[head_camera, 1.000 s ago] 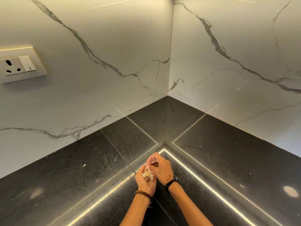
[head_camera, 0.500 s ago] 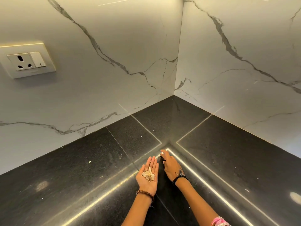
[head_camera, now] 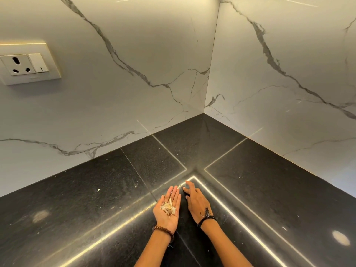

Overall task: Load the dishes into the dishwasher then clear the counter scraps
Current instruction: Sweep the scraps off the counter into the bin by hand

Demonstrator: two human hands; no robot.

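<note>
Cupping pale peel scraps [head_camera: 168, 206]: left hand [head_camera: 168, 210], palm up, fingers straight. Right hand [head_camera: 195, 202] palm down beside it, fingers extended, fingertips at the black granite counter [head_camera: 86, 199].

One head camera, looking down into a corner

It faces forward and down at the black counter [head_camera: 269, 189], from near; the marble walls [head_camera: 134, 54] stand far.

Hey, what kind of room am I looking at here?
Most likely a home kitchen, at an inside corner of the worktop. A polished black stone counter meets a marble-look backsplash with a wall socket, and the left hand holds food scraps in its open palm.
</note>
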